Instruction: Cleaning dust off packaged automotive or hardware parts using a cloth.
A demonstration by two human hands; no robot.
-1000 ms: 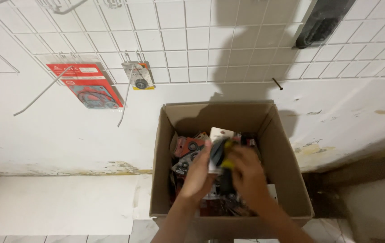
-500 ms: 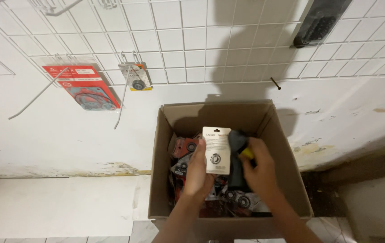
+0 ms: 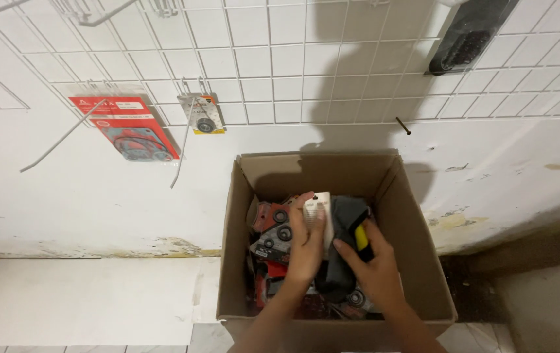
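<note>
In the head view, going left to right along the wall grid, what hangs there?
Red flat packet → small carded packet with a round part → bare nail in the wall → dark brush-like thing at the top right.

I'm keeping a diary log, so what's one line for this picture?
left hand: grips white card pack | right hand: in cardboard box, on yellow-black item

The cardboard box [image 3: 417, 261] is plain brown; the packets [image 3: 272, 236] inside it are red and grey with black rings; the card [image 3: 317, 208] under the left hand [image 3: 307, 243] is white; the pack [image 3: 347, 225] at the right hand [image 3: 375, 271] is dark grey with a yellow patch; the wire grid [image 3: 293, 59] is white, a pattern of squares; the hanging packet [image 3: 125, 127] is red; the small packet [image 3: 203, 114] beside it is grey with orange edging; the wall [image 3: 97, 196] is white, stained yellowish low down.
</note>
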